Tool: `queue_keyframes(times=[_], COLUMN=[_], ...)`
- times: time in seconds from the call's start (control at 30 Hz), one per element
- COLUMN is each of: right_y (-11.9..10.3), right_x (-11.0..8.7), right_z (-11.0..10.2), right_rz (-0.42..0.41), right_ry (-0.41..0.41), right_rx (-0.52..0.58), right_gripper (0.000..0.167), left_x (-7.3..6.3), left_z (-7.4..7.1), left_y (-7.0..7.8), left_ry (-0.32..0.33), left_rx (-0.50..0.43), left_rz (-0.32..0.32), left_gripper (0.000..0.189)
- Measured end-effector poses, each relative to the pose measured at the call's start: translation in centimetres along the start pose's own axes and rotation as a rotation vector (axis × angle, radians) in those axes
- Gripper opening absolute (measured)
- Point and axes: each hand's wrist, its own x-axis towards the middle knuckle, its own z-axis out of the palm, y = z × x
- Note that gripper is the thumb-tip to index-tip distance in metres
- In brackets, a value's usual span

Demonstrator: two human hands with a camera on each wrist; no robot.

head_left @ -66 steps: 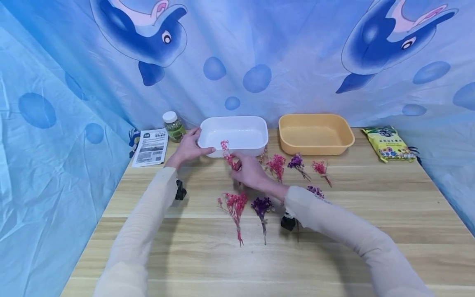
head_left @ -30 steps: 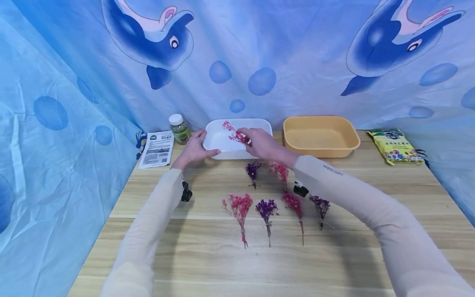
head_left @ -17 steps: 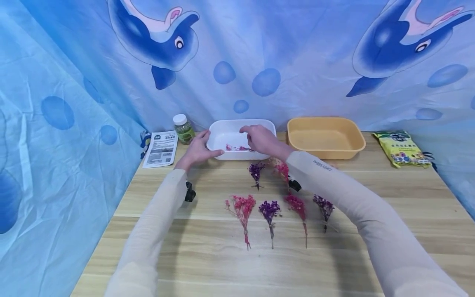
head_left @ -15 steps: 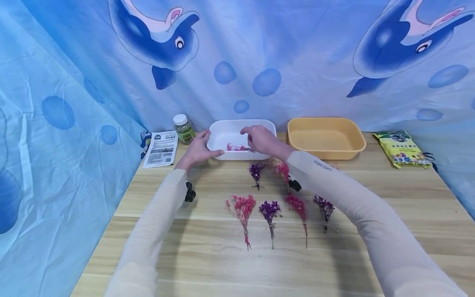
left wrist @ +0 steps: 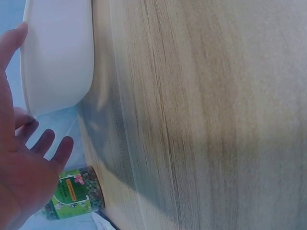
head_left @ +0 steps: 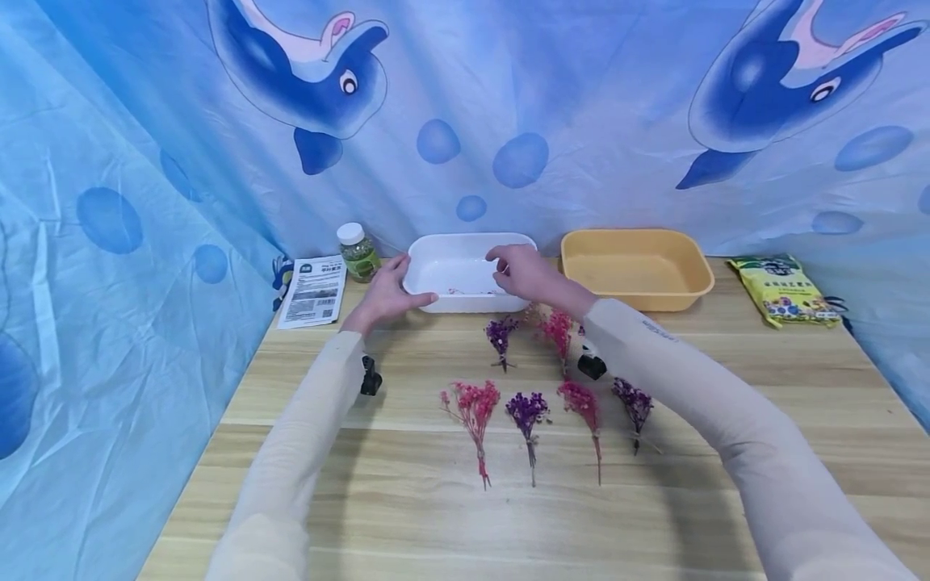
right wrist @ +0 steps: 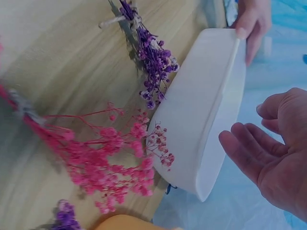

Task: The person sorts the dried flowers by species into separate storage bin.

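Observation:
My left hand (head_left: pixel 388 292) holds the left end of a white plastic basin (head_left: pixel 468 303), thumb on the front rim and a finger on the left side. Its other fingers hang loosely in the left wrist view. Above the basin's right end, my right hand (head_left: pixel 525 270) has relaxed fingers with nothing between them. A little of a pink dried-flower bunch (head_left: pixel 456 291) shows inside the basin, mostly hidden by the front wall. Just in front lie a purple bunch (head_left: pixel 500 332) and a pink bunch (right wrist: pixel 103 160), whose flower heads reach close to the basin in the right wrist view.
Nearer on the table lie more pink (head_left: pixel 475 407) and purple bunches (head_left: pixel 528 411). A yellow basin (head_left: pixel 635 303) stands right of the white one. A lidded jar (head_left: pixel 359 257) and printed sheet (head_left: pixel 314 292) sit left; a yellow-green packet (head_left: pixel 785 292) lies far right.
My right hand has carried a pink flower bunch into the white basin, let it go, and drawn back slightly up and right. The left hand has stayed on the basin.

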Motion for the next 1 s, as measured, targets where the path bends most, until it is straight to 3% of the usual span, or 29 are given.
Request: queue_keyframes(times=[0.37,0.6,0.77,1.0], right_y=[1.4,2.0,2.4,3.3], right_x=[-5.9,-10.2,-12.4,-14.0], right_z=[-0.8,-1.0,-0.7,0.9], right_rz=[0.139,0.271,0.305,0.324], right_ry=[0.136,0.139,0.138,0.122], right_rx=[0.213,0.304,0.287,0.244], right_gripper=[0.044,0.057,0.062,0.069], left_x=[-0.2,0.0,-0.1,0.1], left_z=[-0.2,-0.1,0.0,0.2], left_y=[-0.1,-0.2,-0.2,-0.3], left_ry=[-0.004,-0.006,0.001,-0.004], left_rx=[0.008,0.006,0.009,-0.001], left_rz=[0.004,0.008,-0.002,-0.002], left_gripper=[0.107,0.108,0.108,0.108])
